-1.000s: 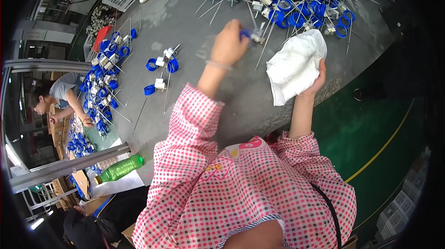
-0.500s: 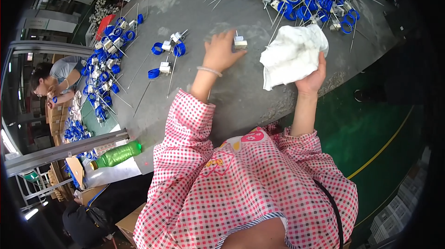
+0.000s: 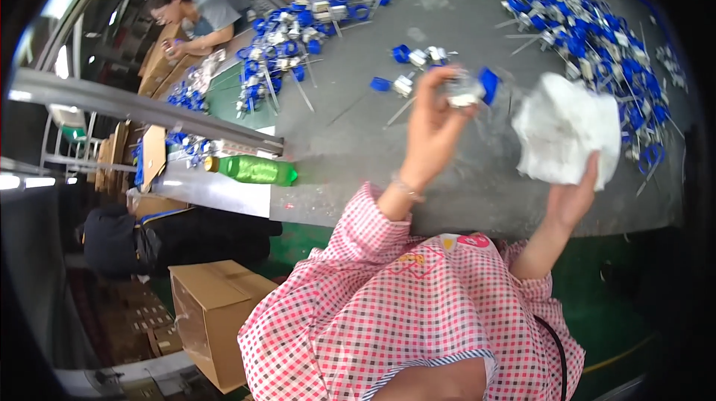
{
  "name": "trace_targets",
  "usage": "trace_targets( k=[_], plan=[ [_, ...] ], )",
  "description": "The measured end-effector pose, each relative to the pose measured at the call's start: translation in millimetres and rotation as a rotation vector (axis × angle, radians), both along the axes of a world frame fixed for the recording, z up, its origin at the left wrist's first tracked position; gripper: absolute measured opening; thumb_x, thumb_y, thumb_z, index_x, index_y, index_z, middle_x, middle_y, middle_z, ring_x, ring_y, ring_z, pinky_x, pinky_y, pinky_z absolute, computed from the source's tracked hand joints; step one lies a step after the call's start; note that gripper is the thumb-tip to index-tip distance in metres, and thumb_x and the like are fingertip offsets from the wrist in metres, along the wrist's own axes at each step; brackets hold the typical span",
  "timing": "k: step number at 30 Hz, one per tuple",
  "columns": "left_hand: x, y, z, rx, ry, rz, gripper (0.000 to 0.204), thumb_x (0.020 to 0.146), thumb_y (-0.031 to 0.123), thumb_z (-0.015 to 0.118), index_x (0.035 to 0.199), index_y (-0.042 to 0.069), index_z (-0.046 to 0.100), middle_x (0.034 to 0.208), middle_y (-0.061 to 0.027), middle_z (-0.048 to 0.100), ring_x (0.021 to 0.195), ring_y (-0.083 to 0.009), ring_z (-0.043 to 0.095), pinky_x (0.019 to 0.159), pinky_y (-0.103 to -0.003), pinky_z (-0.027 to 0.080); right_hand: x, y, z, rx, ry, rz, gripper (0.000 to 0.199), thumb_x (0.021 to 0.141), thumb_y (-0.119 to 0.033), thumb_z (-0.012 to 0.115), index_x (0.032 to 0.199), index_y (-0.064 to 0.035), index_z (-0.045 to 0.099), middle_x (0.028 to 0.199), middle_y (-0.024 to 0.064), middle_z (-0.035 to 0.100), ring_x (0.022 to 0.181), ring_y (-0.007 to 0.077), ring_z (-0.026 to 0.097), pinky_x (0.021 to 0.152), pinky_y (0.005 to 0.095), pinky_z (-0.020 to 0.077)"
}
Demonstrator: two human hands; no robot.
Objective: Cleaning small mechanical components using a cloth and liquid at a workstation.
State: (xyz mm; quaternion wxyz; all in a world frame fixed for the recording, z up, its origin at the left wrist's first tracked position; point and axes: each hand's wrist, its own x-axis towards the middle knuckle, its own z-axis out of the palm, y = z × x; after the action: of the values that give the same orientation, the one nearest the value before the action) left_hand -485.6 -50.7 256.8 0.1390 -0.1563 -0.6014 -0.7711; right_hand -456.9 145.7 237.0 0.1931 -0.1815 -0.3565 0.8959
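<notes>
A small white block with a blue coil (image 3: 465,90) is pinched between the thumb and fingers of my left hand (image 3: 435,129), raised over the grey table (image 3: 350,117). It is smeared by motion, so its details do not show. My right hand (image 3: 573,199) grips a bunched white cloth (image 3: 567,129) from below; most of its fingers are hidden behind the cloth. Just beyond my left hand lie a few similar blocks (image 3: 403,86) with blue coils and thin metal rods. The cloth and the held block are apart.
A large pile of the same parts (image 3: 597,47) lies at the right, and another heap (image 3: 287,35) at the left. A green bottle (image 3: 257,170) lies near a metal rail (image 3: 149,114). Another person (image 3: 212,17) works at far left. A cardboard box (image 3: 216,319) stands below the table.
My left hand, earlier open beside a block on the table, now holds a block up. The view has swung left. My right hand keeps hold of the cloth.
</notes>
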Motion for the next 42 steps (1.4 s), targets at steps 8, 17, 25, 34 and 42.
trace_targets(
  k=[8, 17, 25, 34, 42],
  plan=[
    [27, -32, 5, 0.47, -0.173, -0.131, 0.044, 0.082, -0.005, 0.053, 0.118, 0.01, 0.032, 0.116, -0.014, 0.048, 0.101, -0.0261, 0.054, 0.085, -0.033, 0.044, 20, -73, 15, 0.268, 0.262, 0.025, 0.048, 0.091, -0.018, 0.047, 0.132, 0.0015, 0.032, 0.129, 0.013, 0.042, 0.117, 0.0242, 0.044, 0.098, 0.037, 0.0339],
    [62, -13, -4, -0.006, -0.009, 0.086, 0.068, 0.074, -0.004, 0.066, 0.13, 0.0, 0.028, 0.121, -0.0123, 0.042, 0.108, -0.0224, 0.047, 0.09, -0.032, 0.04, 34, -89, 16, 0.91, 0.344, 0.198, 0.044, 0.092, -0.014, 0.043, 0.129, 0.0063, 0.031, 0.129, 0.0157, 0.04, 0.117, 0.025, 0.041, 0.097, 0.0328, 0.0323],
    [68, -7, -2, -0.181, -0.071, 0.35, 0.051, 0.068, -0.013, 0.061, 0.117, -0.007, 0.045, 0.114, -0.0116, 0.049, 0.102, -0.0184, 0.05, 0.087, -0.028, 0.041, 48, -105, 15, 1.006, 0.269, 0.381, 0.031, 0.084, -0.003, 0.052, 0.113, 0.007, 0.051, 0.114, 0.0213, 0.053, 0.104, 0.0332, 0.053, 0.091, 0.0398, 0.0391],
    [40, -40, -12, 0.017, -0.085, 0.278, 0.054, 0.076, -0.005, 0.062, 0.126, -0.007, 0.04, 0.117, -0.011, 0.052, 0.101, -0.0167, 0.054, 0.085, -0.028, 0.044, 55, -100, 10, 0.517, 0.363, 0.485, 0.041, 0.086, -0.017, 0.042, 0.121, 0.0043, 0.045, 0.118, 0.0121, 0.051, 0.11, 0.0247, 0.049, 0.094, 0.0331, 0.0357],
    [43, -40, -7, 0.12, -0.062, 0.138, 0.057, 0.077, 0.004, 0.066, 0.127, -0.006, 0.039, 0.116, -0.01, 0.053, 0.094, -0.0156, 0.058, 0.077, -0.028, 0.051, 32, -93, 29, 0.086, 0.203, 0.157, 0.042, 0.089, -0.021, 0.042, 0.123, 0.0038, 0.042, 0.115, 0.0138, 0.054, 0.106, 0.0221, 0.052, 0.093, 0.034, 0.0383]
  ],
)
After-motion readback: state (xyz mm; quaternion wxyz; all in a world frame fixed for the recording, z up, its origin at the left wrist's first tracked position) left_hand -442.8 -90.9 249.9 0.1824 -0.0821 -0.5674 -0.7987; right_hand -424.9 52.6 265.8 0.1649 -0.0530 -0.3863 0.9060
